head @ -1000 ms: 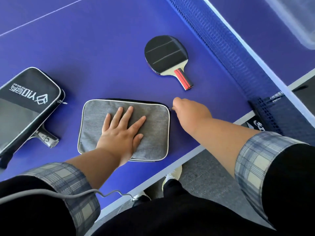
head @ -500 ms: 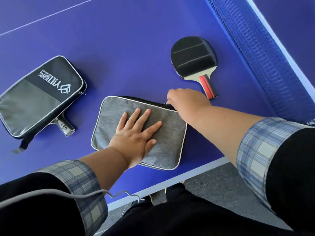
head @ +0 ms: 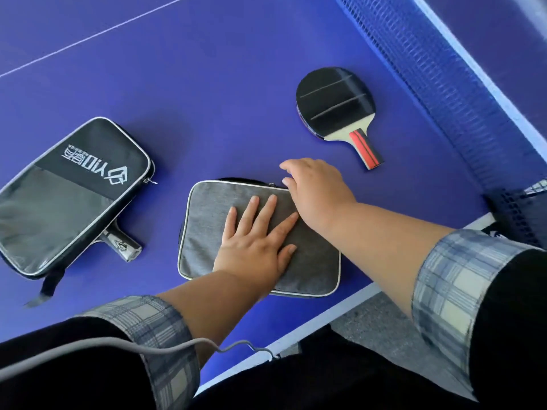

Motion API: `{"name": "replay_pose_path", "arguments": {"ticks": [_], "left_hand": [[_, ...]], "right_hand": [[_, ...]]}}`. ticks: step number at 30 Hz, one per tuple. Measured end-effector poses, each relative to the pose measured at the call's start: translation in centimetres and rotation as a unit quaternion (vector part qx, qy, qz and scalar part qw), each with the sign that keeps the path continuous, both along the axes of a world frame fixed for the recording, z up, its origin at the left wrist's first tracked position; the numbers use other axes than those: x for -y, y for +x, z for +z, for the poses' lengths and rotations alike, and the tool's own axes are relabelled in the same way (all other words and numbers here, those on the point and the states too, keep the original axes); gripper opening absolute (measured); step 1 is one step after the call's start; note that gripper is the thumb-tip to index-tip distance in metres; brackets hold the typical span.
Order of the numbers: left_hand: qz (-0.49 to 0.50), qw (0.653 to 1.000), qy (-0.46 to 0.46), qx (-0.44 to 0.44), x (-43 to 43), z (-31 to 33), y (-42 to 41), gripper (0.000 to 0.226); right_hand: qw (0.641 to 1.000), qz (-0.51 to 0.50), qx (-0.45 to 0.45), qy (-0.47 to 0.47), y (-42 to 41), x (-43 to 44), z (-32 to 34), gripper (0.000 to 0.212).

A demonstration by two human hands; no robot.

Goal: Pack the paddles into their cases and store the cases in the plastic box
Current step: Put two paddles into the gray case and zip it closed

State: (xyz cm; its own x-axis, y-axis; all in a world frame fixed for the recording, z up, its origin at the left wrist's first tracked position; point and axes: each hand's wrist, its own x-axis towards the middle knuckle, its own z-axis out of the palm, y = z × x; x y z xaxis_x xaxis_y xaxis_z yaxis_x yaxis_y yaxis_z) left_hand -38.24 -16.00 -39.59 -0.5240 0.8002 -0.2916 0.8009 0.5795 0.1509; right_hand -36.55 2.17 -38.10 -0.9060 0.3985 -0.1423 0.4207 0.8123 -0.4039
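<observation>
Now the left hand (head: 251, 250) lies flat and open on the grey case (head: 207, 232), pinning it. The right hand (head: 316, 187) sits at the case's far rim beside the zip pull (head: 270, 184); pinching or not, I cannot tell. The paddle (head: 334, 105) lies at one o'clock from it, handle pointing five, right hand nearer. Half a second back, those fingers (head: 285, 166) were bunched tighter at the zip.

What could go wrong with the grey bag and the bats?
The grey fabric case lies near the purple table's edge; only the flat left hand pins it, so tugging its zip may slide it off. A dark handle pokes out of the black case with white lettering, so that paddle might slip out when lifted.
</observation>
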Motion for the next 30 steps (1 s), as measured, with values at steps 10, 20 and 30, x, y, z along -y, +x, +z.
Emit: {"name": "replay_pose_path", "arguments": {"ticks": [10, 20, 30], "left_hand": [[0.289, 0.912, 0.172, 0.235, -3.6, 2.4, -1.2, 0.065], [0.043, 0.974, -0.014, 0.223, -4.9, 0.5, -15.6, 0.037], [-0.151, 0.979, -0.041, 0.133, -6.1, -0.2, -17.0, 0.021]], "right_hand": [[0.990, -0.128, 0.023, -0.045, 2.5, 4.7, 0.6, 0.049], [0.973, -0.020, 0.181, 0.139, 2.6, 6.2, -1.2, 0.085], [0.979, -0.067, 0.153, 0.118, 0.5, 10.3, -2.3, 0.108]]}}
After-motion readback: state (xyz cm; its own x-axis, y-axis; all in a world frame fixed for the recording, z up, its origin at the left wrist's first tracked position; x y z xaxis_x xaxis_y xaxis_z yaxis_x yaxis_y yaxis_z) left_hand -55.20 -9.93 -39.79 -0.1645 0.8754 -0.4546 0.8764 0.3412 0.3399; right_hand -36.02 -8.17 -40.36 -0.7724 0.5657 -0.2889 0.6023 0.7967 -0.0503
